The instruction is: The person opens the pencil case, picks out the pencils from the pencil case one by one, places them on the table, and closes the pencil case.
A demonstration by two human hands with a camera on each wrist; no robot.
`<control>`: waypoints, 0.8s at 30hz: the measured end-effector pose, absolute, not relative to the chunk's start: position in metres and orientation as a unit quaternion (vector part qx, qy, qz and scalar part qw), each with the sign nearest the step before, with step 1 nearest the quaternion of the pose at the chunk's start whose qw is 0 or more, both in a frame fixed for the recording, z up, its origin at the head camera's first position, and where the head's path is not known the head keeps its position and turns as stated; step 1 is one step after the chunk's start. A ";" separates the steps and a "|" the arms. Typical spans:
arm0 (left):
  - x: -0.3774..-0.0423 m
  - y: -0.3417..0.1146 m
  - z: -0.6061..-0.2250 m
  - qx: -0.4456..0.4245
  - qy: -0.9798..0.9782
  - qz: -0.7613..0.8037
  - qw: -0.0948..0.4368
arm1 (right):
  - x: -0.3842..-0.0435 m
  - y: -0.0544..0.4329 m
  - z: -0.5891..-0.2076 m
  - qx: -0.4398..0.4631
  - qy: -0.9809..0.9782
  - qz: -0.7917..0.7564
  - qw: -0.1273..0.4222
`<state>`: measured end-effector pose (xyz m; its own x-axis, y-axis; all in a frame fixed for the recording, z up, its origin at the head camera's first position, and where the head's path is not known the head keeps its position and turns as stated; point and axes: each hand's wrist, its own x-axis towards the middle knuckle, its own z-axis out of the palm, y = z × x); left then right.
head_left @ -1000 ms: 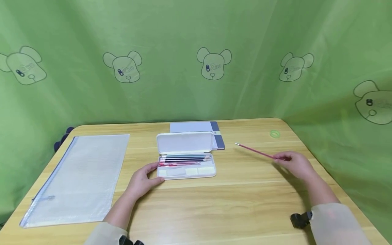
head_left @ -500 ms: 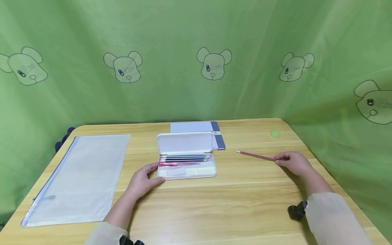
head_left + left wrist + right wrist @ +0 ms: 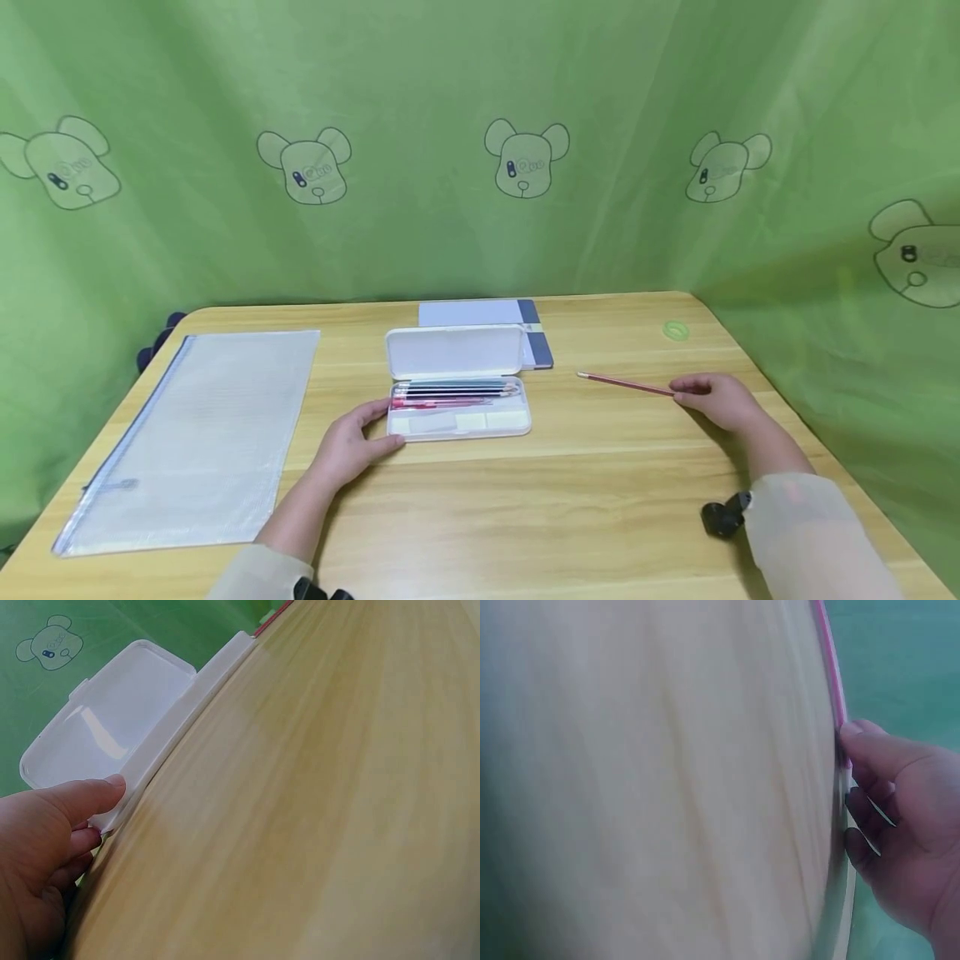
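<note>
A white pencil case (image 3: 455, 352) lies open mid-table, lid tipped back. Inside it are several dark pencils (image 3: 453, 389), pink-red pens (image 3: 441, 403) and pale blocks (image 3: 471, 421). My left hand (image 3: 347, 448) holds the case's left end, thumb on the front rim and fingers at the side. In the left wrist view, the thumb (image 3: 90, 796) presses the white rim. To the right, my right hand (image 3: 718, 404) pinches one end of a pink-red pencil (image 3: 625, 383), whose pale tip points left, low over the table. The right wrist view shows thumb and fingers (image 3: 870, 742) at that end.
A translucent zip pouch (image 3: 202, 433) lies flat on the left of the wooden table (image 3: 540, 517). Behind the case lies a notebook (image 3: 535, 333) with a dark blue strip. A green ring (image 3: 676, 331) is at the back right. Green curtain (image 3: 420, 233) surrounds the table.
The pale end of the pencil has dropped from a raised slant to near the tabletop, with my right hand still pinching the other end. My left hand stays on the pencil case.
</note>
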<state>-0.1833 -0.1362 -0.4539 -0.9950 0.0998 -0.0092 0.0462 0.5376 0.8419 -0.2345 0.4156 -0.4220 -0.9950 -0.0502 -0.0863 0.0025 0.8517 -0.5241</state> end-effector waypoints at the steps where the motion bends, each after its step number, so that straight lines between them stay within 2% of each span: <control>1: -0.183 -0.136 -0.454 0.042 0.877 0.478 0.028 | -0.233 0.414 -0.421 -0.006 0.959 -0.279 0.044; 10: -0.182 -0.137 -0.453 0.042 0.879 0.474 0.027 | -0.228 0.375 -0.416 0.032 0.938 -0.345 -0.026; 17: -0.182 -0.137 -0.452 0.042 0.877 0.478 0.027 | -0.231 0.325 -0.412 -0.007 0.927 -0.371 -0.048; 24: -0.182 -0.136 -0.453 0.043 0.876 0.479 0.025 | -0.237 0.277 -0.417 -0.058 0.915 -0.396 -0.045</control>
<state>-0.1824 -0.1363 -0.4534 -0.9950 0.0994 -0.0034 0.0507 0.5369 0.8421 -0.2373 0.2767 -0.4167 -0.9894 -0.0702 0.1273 -0.1408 0.6802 -0.7193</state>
